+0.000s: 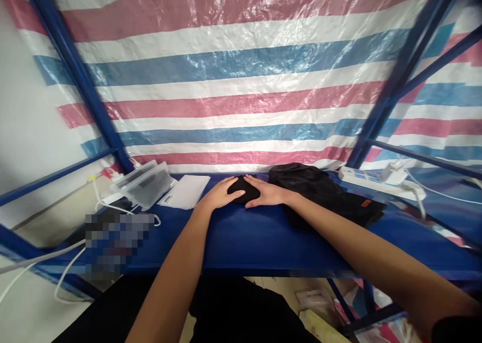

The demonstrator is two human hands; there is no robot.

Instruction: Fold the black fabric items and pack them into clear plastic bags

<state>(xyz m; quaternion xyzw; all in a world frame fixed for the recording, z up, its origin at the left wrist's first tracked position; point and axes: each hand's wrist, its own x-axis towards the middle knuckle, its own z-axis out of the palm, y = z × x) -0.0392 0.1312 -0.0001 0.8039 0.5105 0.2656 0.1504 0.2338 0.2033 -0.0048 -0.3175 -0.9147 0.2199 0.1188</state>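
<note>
A small black bundle (243, 186), seemingly folded cloth, rests on the blue shelf (241, 247). From its left side, my left hand (220, 193) cups it, the thumb lying across its front. My right hand (268, 191) presses in from the other side with the fingers over its top. Both hands hold the bundle between them and hide its edges. Just right of my right hand, a larger black garment (309, 182) with small red lettering lies spread, and my right forearm passes over part of it.
White sheets (186, 191) and clear plastic holders (145, 182) sit at left near white cables. A white power strip (380, 182) with plugs lies at right. Blue metal posts (75, 72) frame the shelf; striped plastic sheeting (233, 72) hangs behind. A patch at left is pixelated.
</note>
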